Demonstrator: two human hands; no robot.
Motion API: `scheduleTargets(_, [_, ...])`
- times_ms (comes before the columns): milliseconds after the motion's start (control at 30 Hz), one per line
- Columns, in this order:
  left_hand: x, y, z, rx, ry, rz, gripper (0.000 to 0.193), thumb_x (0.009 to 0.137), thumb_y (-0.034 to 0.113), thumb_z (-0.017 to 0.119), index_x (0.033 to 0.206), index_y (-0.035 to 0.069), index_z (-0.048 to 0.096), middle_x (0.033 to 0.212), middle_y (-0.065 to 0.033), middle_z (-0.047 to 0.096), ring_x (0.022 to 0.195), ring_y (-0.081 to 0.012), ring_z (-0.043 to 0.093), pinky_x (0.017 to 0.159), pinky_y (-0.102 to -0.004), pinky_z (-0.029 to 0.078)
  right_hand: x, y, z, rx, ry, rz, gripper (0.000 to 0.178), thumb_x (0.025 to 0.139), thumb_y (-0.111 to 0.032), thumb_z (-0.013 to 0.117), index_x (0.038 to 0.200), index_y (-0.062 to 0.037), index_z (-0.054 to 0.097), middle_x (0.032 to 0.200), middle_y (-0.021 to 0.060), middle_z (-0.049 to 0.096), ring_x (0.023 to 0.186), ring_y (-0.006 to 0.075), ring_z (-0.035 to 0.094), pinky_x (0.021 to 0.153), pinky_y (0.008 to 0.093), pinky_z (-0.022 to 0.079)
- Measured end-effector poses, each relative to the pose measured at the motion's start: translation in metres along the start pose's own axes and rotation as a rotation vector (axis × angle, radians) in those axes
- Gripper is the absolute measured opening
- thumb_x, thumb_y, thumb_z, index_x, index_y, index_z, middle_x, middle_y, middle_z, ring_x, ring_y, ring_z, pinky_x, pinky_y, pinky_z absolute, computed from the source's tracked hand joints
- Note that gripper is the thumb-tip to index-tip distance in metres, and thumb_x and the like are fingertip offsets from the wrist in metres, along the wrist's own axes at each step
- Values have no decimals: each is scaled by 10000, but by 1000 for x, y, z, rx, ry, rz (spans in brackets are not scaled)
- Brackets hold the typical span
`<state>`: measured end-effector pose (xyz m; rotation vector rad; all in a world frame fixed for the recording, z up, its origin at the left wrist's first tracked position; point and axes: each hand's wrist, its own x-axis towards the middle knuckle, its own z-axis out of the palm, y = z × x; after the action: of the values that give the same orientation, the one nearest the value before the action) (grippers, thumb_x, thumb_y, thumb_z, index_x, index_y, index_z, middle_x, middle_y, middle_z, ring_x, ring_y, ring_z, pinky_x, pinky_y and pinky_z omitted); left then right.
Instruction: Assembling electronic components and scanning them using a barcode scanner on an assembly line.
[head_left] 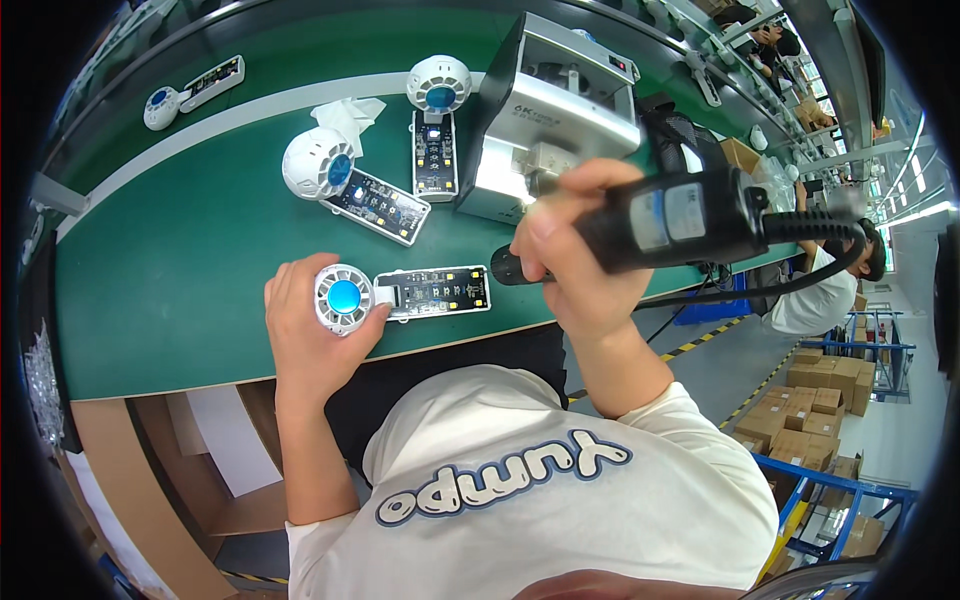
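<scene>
My left hand (318, 335) grips the round vented head of a white handheld device (352, 322), with fingers and thumb around its sides. A shiny blue disc sits in the middle of that head. The handle lies on the bench, its black circuit board (438, 292) exposed and pointing right. My right hand (585, 255) is closed around a black corded electric screwdriver (665, 220). The screwdriver's dark nose is just right of the handle's end; whether it touches cannot be made out. Two similar devices with bare boards, one tilted (315, 165) and one upright (438, 85), lie farther back.
A silver screw feeder machine (500, 130) stands at the back right of the green bench (170, 290). White tissue (350, 118) lies behind the devices. Another white device (200, 88) rests at the far left. An open cardboard box (250, 515) is below the bench. A co-worker (815, 290) sits at right.
</scene>
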<state>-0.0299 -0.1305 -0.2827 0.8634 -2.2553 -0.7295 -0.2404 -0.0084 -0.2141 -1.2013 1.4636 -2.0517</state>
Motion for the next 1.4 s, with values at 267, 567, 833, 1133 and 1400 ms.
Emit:
scheduleTargets(267, [1, 5, -2, -16, 0, 51, 527, 615, 166, 865, 1055, 33, 609, 949, -109, 636, 910, -326, 595, 836, -412, 428, 8, 0, 0, -142, -104, 28, 331, 852, 36, 669, 1127, -18, 492, 692, 78, 600, 510, 144, 549, 532, 309, 501])
scheduleTargets(567, [-5, 2, 1, -13, 31, 34, 516, 621, 160, 862, 1057, 34, 616, 963, -113, 641, 909, -327, 596, 835, -424, 442, 42, -22, -10, -166, 315, -423, 251, 836, 46, 727, 1024, 7, 565, 692, 8, 604, 543, 79, 564, 517, 231, 466])
scheduleTargets(833, [-2, -1, 2, -5, 51, 32, 510, 631, 168, 861, 1059, 30, 621, 976, -116, 646, 911, -324, 598, 838, -424, 444, 38, -26, -9, -146, 160, -140, 308, 854, 30, 681, 1109, 6, 511, 663, 72, 590, 506, 151, 555, 553, 313, 505])
scheduleTargets(1133, [-2, 0, 2, -1, 34, 33, 500, 639, 172, 858, 1058, 34, 622, 967, -115, 643, 907, -320, 604, 844, -418, 442, -19, -17, -1, 73, -29, -62, 336, 835, 119, 683, 1114, 26, 520, 717, 35, 598, 553, 75, 547, 519, 226, 452])
scheduleTargets(1400, [3, 6, -1, 20, 5, -2, 499, 636, 179, 859, 1051, 37, 620, 961, -112, 642, 902, -317, 606, 844, -417, 439, -16, -11, -4, -49, -61, -44, 350, 843, 142, 658, 1135, 31, 499, 718, 40, 589, 592, 72, 544, 560, 218, 433])
